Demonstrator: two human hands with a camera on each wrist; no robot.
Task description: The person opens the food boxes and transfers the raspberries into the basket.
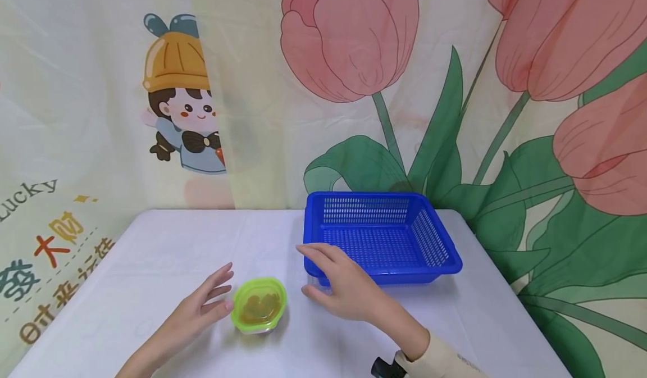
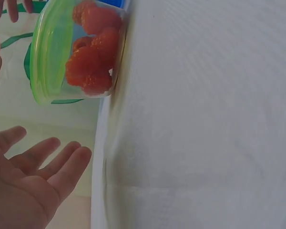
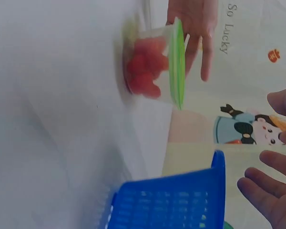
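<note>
A small clear container [image 1: 260, 306] with a green lid stands upright on the white table. Through its side, the left wrist view shows red raspberries [image 2: 96, 62]. Just left of the container is my left hand [image 1: 194, 305], fingers spread and slightly bent; in the head view its thumb tip is at the lid's edge, and I cannot tell whether it touches. My right hand [image 1: 343, 282] hovers on the other side, in front of the blue basket [image 1: 381, 279], with fingers extended and nothing held. In the right wrist view its fingers [image 3: 264, 195] are apart from the container.
The blue basket has slatted sides and sits at the back right of the table [image 1: 167, 249]. Behind the table hangs a cloth [image 1: 258, 86] printed with tulips and a cartoon figure. A black strap-like piece [image 1: 388, 368] shows at the right wrist.
</note>
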